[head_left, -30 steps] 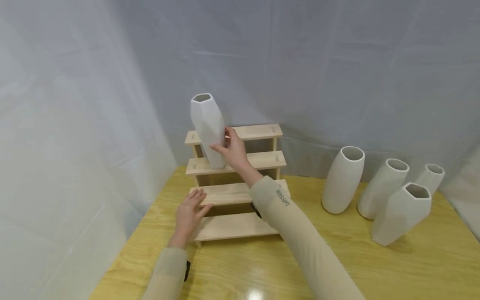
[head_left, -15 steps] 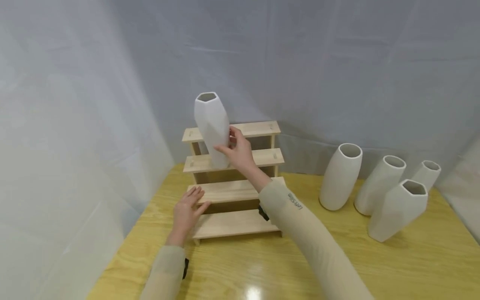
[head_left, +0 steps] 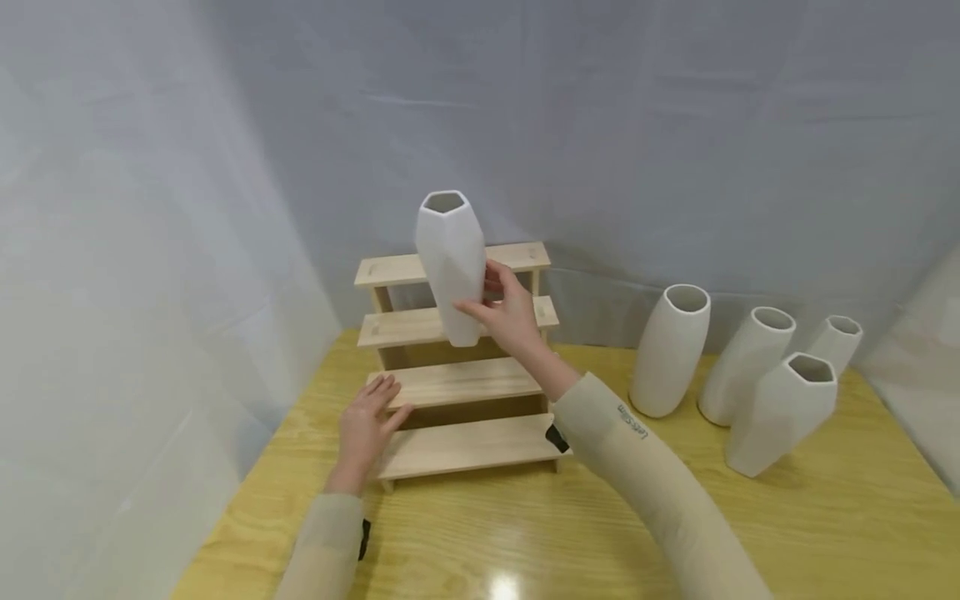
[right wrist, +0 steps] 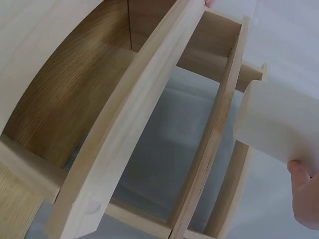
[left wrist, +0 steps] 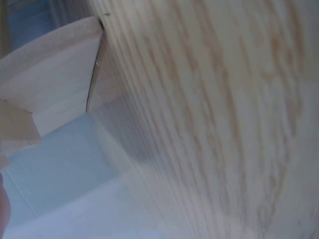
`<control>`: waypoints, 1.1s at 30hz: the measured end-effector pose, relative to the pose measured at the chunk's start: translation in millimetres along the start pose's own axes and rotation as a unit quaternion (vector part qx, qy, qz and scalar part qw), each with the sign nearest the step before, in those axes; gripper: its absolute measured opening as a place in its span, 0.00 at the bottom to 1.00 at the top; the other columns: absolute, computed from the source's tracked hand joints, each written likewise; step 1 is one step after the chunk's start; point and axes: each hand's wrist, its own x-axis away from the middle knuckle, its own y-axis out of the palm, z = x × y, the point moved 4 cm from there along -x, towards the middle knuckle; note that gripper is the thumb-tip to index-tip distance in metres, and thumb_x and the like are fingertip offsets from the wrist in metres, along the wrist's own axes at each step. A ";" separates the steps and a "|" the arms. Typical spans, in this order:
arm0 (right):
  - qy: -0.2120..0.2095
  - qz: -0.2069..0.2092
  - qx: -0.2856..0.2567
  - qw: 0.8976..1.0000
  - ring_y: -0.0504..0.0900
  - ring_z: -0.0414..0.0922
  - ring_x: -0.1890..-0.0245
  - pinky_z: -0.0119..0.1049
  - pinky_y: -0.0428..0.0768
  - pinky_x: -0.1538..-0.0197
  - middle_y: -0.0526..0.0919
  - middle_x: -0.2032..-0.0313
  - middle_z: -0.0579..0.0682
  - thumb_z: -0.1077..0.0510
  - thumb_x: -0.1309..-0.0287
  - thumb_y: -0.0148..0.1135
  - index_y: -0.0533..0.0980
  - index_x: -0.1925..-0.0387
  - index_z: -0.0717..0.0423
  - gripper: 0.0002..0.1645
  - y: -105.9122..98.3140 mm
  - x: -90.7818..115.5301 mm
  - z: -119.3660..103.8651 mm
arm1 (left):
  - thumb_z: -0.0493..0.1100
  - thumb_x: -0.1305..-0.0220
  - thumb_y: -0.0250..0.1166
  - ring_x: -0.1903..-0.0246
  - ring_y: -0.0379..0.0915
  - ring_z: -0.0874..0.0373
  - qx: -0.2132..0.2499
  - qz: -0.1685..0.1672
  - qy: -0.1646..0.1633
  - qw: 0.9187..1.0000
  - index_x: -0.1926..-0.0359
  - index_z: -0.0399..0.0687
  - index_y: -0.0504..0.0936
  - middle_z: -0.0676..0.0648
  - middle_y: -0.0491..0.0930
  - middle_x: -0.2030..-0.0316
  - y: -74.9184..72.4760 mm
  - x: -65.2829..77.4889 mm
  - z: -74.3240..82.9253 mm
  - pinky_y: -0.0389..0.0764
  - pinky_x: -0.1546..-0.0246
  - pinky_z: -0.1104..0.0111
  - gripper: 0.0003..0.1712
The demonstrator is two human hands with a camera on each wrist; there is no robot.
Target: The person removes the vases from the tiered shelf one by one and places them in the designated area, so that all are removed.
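My right hand (head_left: 512, 318) grips a tall white faceted vase (head_left: 450, 258), thumb on the near face and fingers round its right side. The vase leans slightly, and its base overlaps the front edge of the second step from the top of the wooden stepped stand (head_left: 450, 450). In the right wrist view, the vase's lower end (right wrist: 274, 119) shows beside the steps, with the thumb (right wrist: 301, 186) against it. My left hand (head_left: 365, 429) rests on the left end of the second-lowest step, fingers extended. The left wrist view holds mostly wood grain and part of the stand (left wrist: 55, 64).
Several white vases stand on the wooden table (head_left: 480, 533) to the right of the stand: a rounded vase (head_left: 670, 354), another beside it (head_left: 742, 367), a small one behind (head_left: 836, 342) and a faceted one in front (head_left: 780, 417). Grey cloth (head_left: 637, 150) hangs behind the stand.
My right hand has carried the vase rightward along the stand and slightly toward me. The left hand stays on the same step. The head view has shifted a little.
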 end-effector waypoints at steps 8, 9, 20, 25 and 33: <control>-0.002 0.019 -0.013 1.000 0.73 0.50 0.55 0.43 0.74 0.52 0.74 0.53 0.58 0.65 0.60 0.70 0.65 0.45 0.61 0.37 -21.5 17.6 -7.2 | 0.53 0.50 0.64 0.51 0.69 0.43 0.007 0.010 0.012 1.000 0.58 0.34 0.80 0.38 0.75 0.54 -0.3 -0.4 -1.0 0.70 0.53 0.51 0.27; -0.001 0.022 -0.019 1.000 0.73 0.51 0.54 0.44 0.74 0.52 0.73 0.53 0.59 0.66 0.60 0.69 0.65 0.45 0.62 0.37 -24.4 21.0 -9.9 | 0.54 0.49 0.64 0.51 0.69 0.43 0.008 0.011 0.014 1.000 0.58 0.33 0.80 0.38 0.75 0.54 -0.2 -0.2 -1.2 0.70 0.53 0.51 0.27; 0.004 0.044 -0.026 0.999 0.72 0.53 0.54 0.44 0.73 0.51 0.72 0.52 0.62 0.72 0.61 0.67 0.65 0.47 0.67 0.35 -55.7 52.0 -19.8 | 0.49 0.52 0.67 0.50 0.68 0.44 0.005 0.004 0.005 1.000 0.58 0.34 0.79 0.38 0.75 0.54 -1.2 -1.4 -5.1 0.68 0.51 0.52 0.25; 0.008 0.051 -0.009 0.999 0.71 0.53 0.54 0.43 0.73 0.51 0.72 0.52 0.62 0.72 0.61 0.68 0.64 0.47 0.68 0.36 -68.8 65.0 -13.7 | 0.52 0.50 0.66 0.50 0.68 0.44 0.007 0.005 -0.002 1.000 0.57 0.34 0.79 0.38 0.75 0.54 -3.1 0.5 -7.8 0.68 0.51 0.52 0.26; 0.019 0.076 -0.002 0.997 0.72 0.53 0.56 0.46 0.74 0.52 0.71 0.54 0.65 0.74 0.63 0.68 0.64 0.48 0.70 0.36 -86.4 86.4 -3.1 | 0.44 0.56 0.70 0.49 0.68 0.44 0.004 0.007 -0.010 1.000 0.57 0.34 0.79 0.38 0.75 0.54 -6.4 2.5 -10.0 0.68 0.50 0.53 0.25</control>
